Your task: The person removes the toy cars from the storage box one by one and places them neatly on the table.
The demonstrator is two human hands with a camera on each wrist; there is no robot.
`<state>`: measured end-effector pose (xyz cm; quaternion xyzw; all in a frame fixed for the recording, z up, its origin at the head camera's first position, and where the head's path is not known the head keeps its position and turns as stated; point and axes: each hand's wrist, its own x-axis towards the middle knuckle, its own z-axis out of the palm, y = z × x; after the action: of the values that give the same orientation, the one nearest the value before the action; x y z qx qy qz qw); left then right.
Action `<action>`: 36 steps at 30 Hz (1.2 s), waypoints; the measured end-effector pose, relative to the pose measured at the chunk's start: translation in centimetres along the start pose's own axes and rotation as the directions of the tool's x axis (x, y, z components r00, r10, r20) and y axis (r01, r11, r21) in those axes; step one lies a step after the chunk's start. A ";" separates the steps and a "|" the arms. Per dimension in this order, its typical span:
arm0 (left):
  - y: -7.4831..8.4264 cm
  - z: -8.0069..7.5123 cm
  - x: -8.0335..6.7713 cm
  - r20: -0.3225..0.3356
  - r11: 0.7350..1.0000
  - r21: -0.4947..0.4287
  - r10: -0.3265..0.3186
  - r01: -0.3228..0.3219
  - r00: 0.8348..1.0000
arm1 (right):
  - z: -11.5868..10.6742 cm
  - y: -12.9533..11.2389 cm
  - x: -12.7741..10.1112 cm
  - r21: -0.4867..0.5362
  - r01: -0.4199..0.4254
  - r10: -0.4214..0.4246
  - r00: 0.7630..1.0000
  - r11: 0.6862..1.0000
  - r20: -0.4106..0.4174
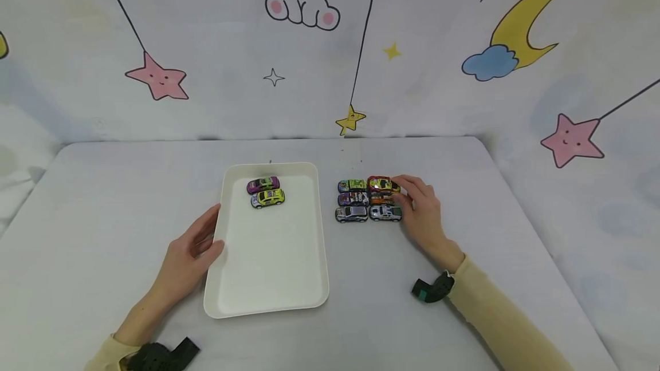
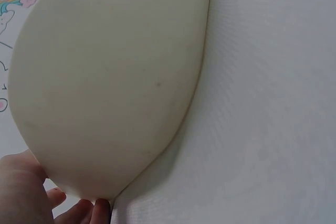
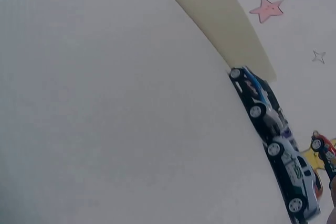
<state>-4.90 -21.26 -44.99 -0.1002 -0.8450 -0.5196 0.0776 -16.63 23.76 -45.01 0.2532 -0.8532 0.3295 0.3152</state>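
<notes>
Pinching the red toy car [image 1: 382, 183] at its far-right corner of the block, the fingers [image 1: 407, 194] of the right hand [image 1: 420, 210] curl around its rear end, thumb low against the cars and forefinger over the roof. Just inside those fingertips sit five more toy cars in the same tight two-by-three cluster: an orange car [image 1: 382, 198] and a white pickup [image 1: 385, 213] touching the hand's side, then a green car [image 1: 352, 186], a purple-and-black car [image 1: 353, 198] and a grey car [image 1: 352, 214] farther out (the right wrist view shows the row edge-on, with the white pickup [image 3: 291, 174] nearest). Across the table, the left hand [image 1: 192, 248] rests against the left rim of a white tray [image 1: 268, 279], fingers relaxed and nearly straight, thumb hooked over the rim; the left wrist view shows fingertips [image 2: 84, 211] under the tray's [image 2: 105, 77] edge. Beyond those fingers, at the tray's far end, a purple car [image 1: 263, 184] and a yellow-green car [image 1: 268, 198] lie side by side, touching. Everything sits on a pale grey tabletop [image 1: 464, 314] before a backdrop [image 1: 206, 44] printed with stars, a moon and a bear.
</notes>
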 end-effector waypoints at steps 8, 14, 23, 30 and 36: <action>0.0 0.0 0.0 0.001 1.000 0.004 0.001 -0.001 1.000 | -1.6 2.7 0.1 -0.043 -0.069 0.069 0.998 0.997 0.002; 0.0 0.0 0.0 -0.001 1.000 0.013 -0.007 0.007 1.000 | -2.0 3.5 0.1 -0.062 -0.207 0.208 0.978 0.976 0.001; 0.0 0.1 -0.1 0.003 1.000 0.022 -0.016 0.016 1.000 | -2.1 3.3 -0.2 -0.128 -0.315 0.327 0.941 0.940 0.089; -0.4 0.0 -0.1 0.008 0.999 0.031 -0.040 0.040 0.999 | -2.1 3.0 -0.1 -0.160 -0.290 0.310 0.943 0.944 0.120; -0.3 0.1 -0.1 0.009 0.999 0.026 -0.027 0.027 1.000 | -2.2 2.8 0.0 -0.149 -0.289 0.309 0.943 0.946 0.127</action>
<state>-4.88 -21.36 -45.31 -0.0902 -0.8533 -0.5091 0.0682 -17.59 27.14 -44.88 0.1236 -0.9223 0.2982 0.2126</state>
